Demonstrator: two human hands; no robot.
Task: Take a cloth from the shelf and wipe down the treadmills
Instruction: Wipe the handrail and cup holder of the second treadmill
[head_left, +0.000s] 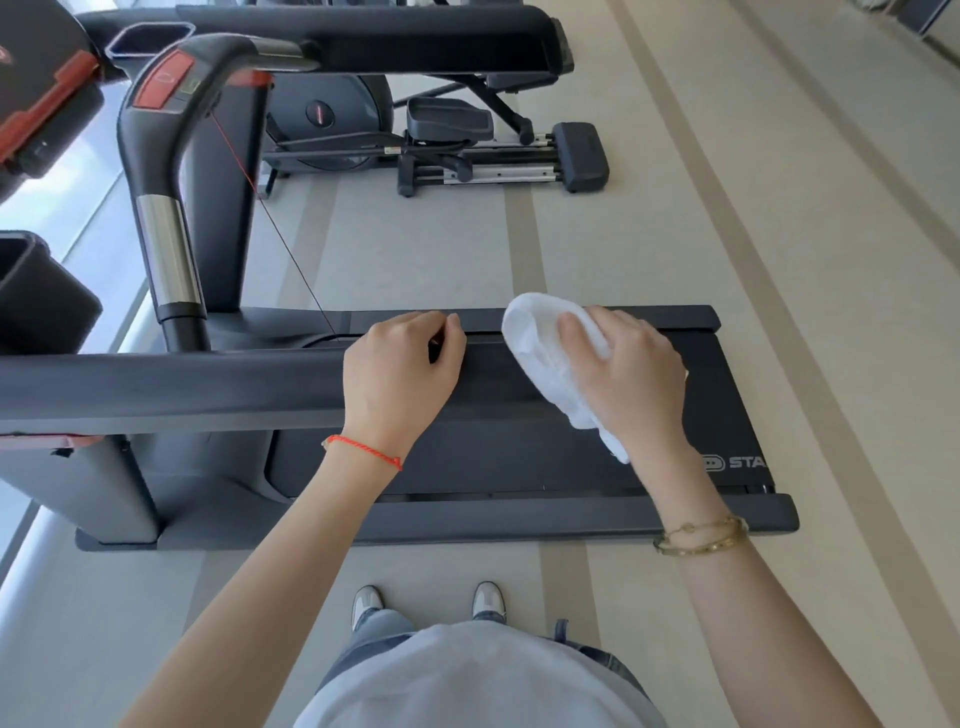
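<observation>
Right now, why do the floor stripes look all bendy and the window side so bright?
Head view: the wide lens curves the floor stripes and the handrail; daylight from the left washes that edge pale; the white cloth under the right hand glares a little; the left hand looks sharp.

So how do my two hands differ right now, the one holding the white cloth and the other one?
The right hand grips the white cloth; the left hand, fingers curled, holds nothing. The right wrist wears gold bangles, the left a red string bracelet. Both are above the black treadmill.
</observation>
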